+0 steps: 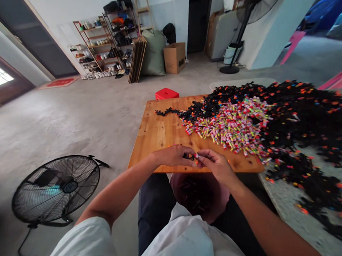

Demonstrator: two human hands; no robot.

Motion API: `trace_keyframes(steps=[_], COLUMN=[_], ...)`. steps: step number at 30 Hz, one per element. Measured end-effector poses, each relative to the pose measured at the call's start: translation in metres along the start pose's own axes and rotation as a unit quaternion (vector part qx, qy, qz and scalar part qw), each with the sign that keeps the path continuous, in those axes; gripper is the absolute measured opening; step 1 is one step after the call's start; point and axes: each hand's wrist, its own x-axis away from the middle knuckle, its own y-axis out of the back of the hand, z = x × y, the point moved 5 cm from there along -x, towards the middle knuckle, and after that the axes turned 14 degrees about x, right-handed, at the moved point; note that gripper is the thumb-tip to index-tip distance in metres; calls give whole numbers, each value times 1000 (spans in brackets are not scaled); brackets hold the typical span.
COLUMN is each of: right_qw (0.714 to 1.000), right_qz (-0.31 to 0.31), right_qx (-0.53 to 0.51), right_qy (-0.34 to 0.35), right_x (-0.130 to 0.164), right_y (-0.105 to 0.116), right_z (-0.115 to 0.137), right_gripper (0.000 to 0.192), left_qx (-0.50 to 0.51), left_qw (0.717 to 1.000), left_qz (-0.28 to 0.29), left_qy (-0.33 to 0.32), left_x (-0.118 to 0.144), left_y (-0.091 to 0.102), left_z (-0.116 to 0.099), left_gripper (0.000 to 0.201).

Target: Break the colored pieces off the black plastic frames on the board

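Pale, knotty wood forms the surface (159, 132), a smooth rectangular board whose near edge sits just above the person's lap in the head view. Over that edge the left hand (173, 156) and the right hand (217, 164) meet, fingertips touching; the fingers of both are pressed together in a pinch on one small piece (194, 156), a short dark part with a pale and orange tip, too small to make out further. Beyond the hands, well up the board, lies a heap of short tube-shaped bits (232, 125) wrapped in glossy pink, yellow and green, spilled in a loose fan. Around and behind it spreads a much larger mound of black pieces (304, 111) dotted with orange caps, jagged in outline, running off the wood onto a speckled grey stone slab (285, 209) at the right. Below the hands, between the knees in dark trousers, sits a round reddish basin (217, 202) holding a few dark pieces. On the rough concrete floor to the left stands a black wire-caged fan (56, 188), tilted back, its cord trailing. A red plastic stool (166, 93) shows just past the far edge of the board.
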Motion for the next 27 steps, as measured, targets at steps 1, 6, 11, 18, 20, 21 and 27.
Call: trace_keyframes(steps=[1,6,11,18,20,21,27], right_qw=[1000,999,996,992,981,974,952], right_qz=[-3,0,10,34,31,30,84], right_qx=[-1,-41,-78,112,178,208,273], right_qy=[-3,-18,-28,37,63,80,106], right_x=[0,0,2,4,6,6,7], right_y=[0,0,-3,4,6,7,5], right_z=[-2,-9,-3,10,17,20,32], right_gripper=[46,47,40,33,30,27,22], left_qx=[8,25,4,10,3,1,86], left_qw=[1000,999,999,998,999,999,995], left_qz=[5,-1,3,51,48,46,47], left_qy=[-6,-42,-51,-18,-11,-6,31], left_x=[0,3,3,1,0,0,1], left_y=[0,-2,-5,-6,-6,-6,-9], left_z=[0,-6,-8,3,7,10,27], left_gripper=[32,23,26,39,38,36,34])
